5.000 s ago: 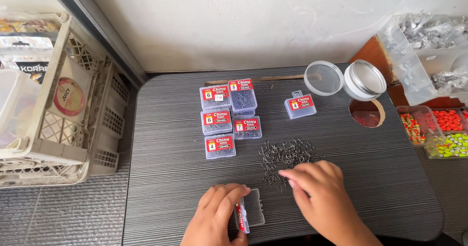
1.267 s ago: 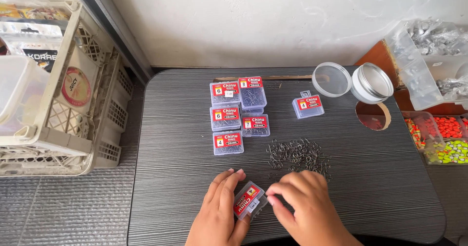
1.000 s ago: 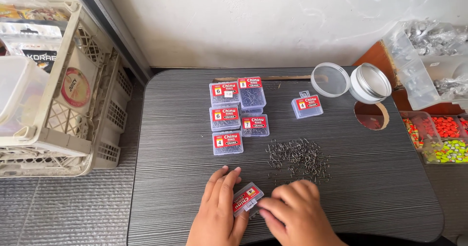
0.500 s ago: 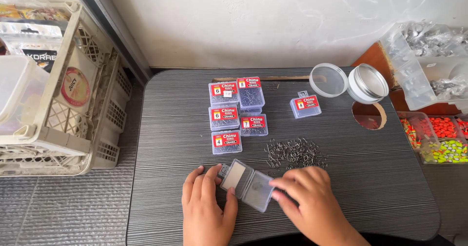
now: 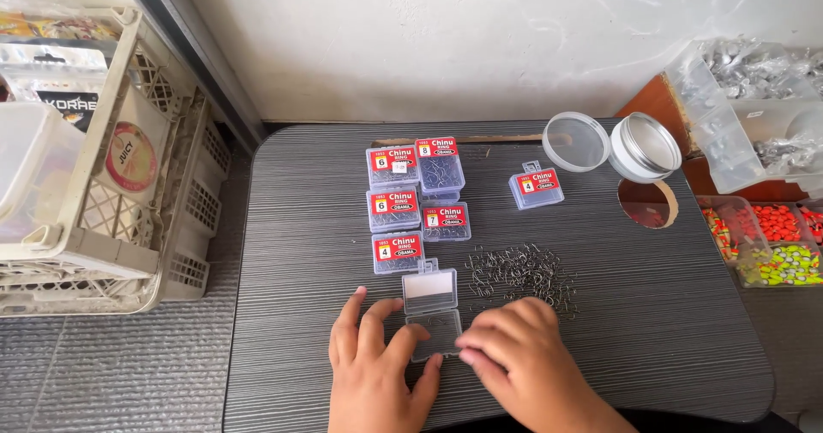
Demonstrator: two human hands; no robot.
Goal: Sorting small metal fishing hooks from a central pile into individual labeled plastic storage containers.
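A dark grey tabletop (image 5: 291, 253) with fine ribbed lines sits against a white wall (image 5: 429, 39), seen from above. To its left, a pale plastic crate (image 5: 103, 236) holds packets. Toward the back of the tabletop lie five small clear boxes with red labels (image 5: 416, 197), and a sixth labelled box (image 5: 537, 187) sits apart to the right. Beyond it are a clear round lid (image 5: 576, 141) and a silver round tin (image 5: 649, 147). Trays of bright orange and yellow beads (image 5: 771, 244) stand at the far right.

Near the front edge, the left hand (image 5: 377, 373) lies flat, fingers (image 5: 403, 347) spread and resting against the left side of a small clear hinged box (image 5: 431, 311). The right hand (image 5: 523, 356) has its fingers curled together, tips touching the box's lower right edge; whether they pinch anything is hard to see. The box lies open, lid tipped back, and appears empty. Just right of it lies a loose heap of small metal hooks (image 5: 519, 272).
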